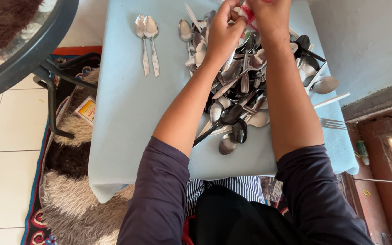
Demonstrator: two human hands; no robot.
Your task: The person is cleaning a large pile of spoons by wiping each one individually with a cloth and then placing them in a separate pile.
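A big heap of steel spoons (241, 86) lies on a small table under a light blue cloth (128, 113). Above the far side of the heap, my left hand (223, 29) and my right hand (271, 16) meet, both pinching a red and white cloth (249, 13). A spoon (246, 38) seems to hang from the cloth between my fingers, though I cannot tell which hand grips it. Two clean spoons (147, 43) lie side by side at the far left of the table, apart from the heap. A fork (332, 123) sits at the right edge.
A round glass table with a dark frame (37, 45) stands at the left over a shaggy rug (69, 190). A wall and a wooden ledge (377, 104) run along the right. White floor tiles (1, 159) lie at the left.
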